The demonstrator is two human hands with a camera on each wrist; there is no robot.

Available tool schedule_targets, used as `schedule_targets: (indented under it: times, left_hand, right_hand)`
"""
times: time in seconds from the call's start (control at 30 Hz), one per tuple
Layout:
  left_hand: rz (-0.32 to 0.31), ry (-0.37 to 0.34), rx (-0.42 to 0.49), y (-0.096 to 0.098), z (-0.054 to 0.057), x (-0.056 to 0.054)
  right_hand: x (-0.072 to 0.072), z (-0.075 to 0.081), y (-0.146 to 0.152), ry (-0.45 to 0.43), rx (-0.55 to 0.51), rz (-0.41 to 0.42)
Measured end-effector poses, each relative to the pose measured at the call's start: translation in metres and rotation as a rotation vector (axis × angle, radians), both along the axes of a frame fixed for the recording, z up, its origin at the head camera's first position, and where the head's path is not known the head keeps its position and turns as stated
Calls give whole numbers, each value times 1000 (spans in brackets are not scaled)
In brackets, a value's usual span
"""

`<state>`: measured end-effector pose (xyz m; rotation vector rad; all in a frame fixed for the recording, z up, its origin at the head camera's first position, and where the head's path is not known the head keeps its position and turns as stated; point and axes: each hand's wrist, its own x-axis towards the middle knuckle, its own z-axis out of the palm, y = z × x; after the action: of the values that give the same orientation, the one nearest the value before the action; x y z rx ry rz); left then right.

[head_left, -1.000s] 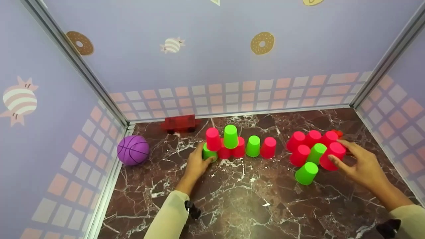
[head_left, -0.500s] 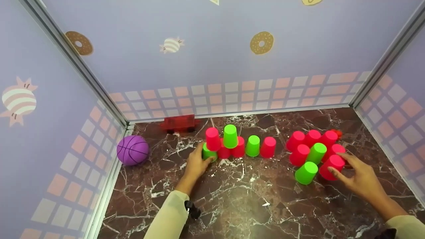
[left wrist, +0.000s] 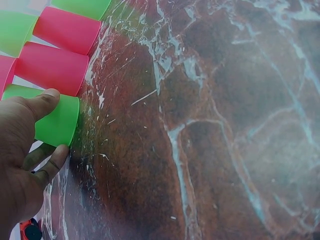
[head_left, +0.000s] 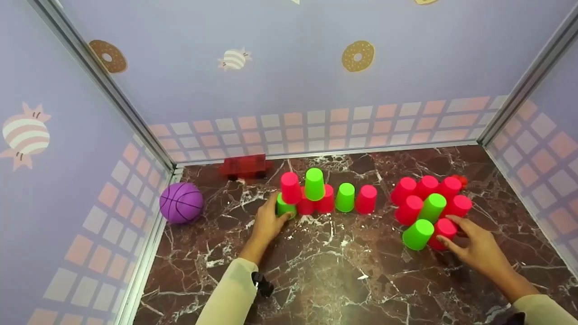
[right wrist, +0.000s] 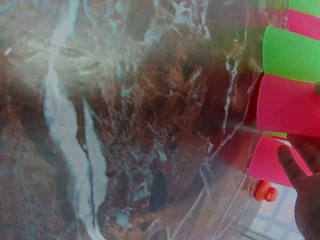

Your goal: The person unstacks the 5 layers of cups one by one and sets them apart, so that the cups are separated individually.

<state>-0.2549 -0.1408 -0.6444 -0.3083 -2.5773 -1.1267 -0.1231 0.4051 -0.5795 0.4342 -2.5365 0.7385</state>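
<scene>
1. My left grip [head_left: 268, 221] is closed round the end green cup [head_left: 286, 209], with the thumb on its near side. The cup stands at the left end of a row on the worktop [head_left: 325, 280].
2. My right grip [head_left: 478, 250] pinches the front red cup [head_left: 444, 231] between thumb and fingers, just beside the front green cup [head_left: 418, 234] – I can't tell whether the two touch.
3. An upper red cup [head_left: 291, 188] and an upper green cup [head_left: 314, 184] form a second layer over the left part of the row.
4. Behind my right grip stand five red cups [head_left: 409, 210] around a middle green cup [head_left: 434, 207].
5. A purple ball [head_left: 181, 202] sits well to the left – a red toy car [head_left: 244, 166] is near the back wall [head_left: 289, 99].
</scene>
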Motion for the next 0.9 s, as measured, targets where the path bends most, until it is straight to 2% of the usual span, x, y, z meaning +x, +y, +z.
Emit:
schedule_targets:
  times: [0.1, 0.13, 0.2, 0.27, 0.37, 0.43, 0.5, 0.53, 0.6, 0.67, 0.73, 0.77, 0.83, 0.9]
  left_hand:
    - [8, 26, -9, -1, -9, -3]
    - [9, 26, -13, -1, -8, -3]
    - [1, -3, 1, 0, -1, 1]
    - [-10, 22, 1, -2, -5, 0]
    - [-22, -19, 8, 2, 15, 9]
    - [-16, -3, -1, 0, 4, 4]
    - [-20, -40, 10, 2, 17, 9]
    - [-20, -22, 7, 1, 9, 6]
    - [-22, -8, 12, -1, 1, 2]
    - [-22, -13, 10, -1, 4, 3]
    - [-8, -3, 2, -2, -7, -2]
    - [-9, -15, 5, -1, -5, -2]
    - [-10, -15, 3, -2, -8, -4]
    - [-11, 4, 10, -2, -5, -2]
  right_hand:
    - [1, -3, 0, -3, 3, -9]
    - [1, -4, 1, -7, 7, -14]
    - [2, -4, 1, -24, 15, -22]
    - [2, -3, 2, -51, 13, -21]
    - [3, 0, 4, -88, 5, -21]
    - [2, 3, 5, -96, -6, -18]
    - [0, 8, 6, -81, -27, -11]
    - [-1, 11, 5, -66, -43, -1]
    - [-6, 17, 3, -29, -72, 23]
    - [-11, 25, -2, 11, -91, 40]
    - [-17, 35, -8, 43, -74, 40]
    - [-21, 39, -11, 54, -61, 36]
    - [-28, 49, -20, 69, -30, 29]
    - [-38, 59, -31, 77, -2, 33]
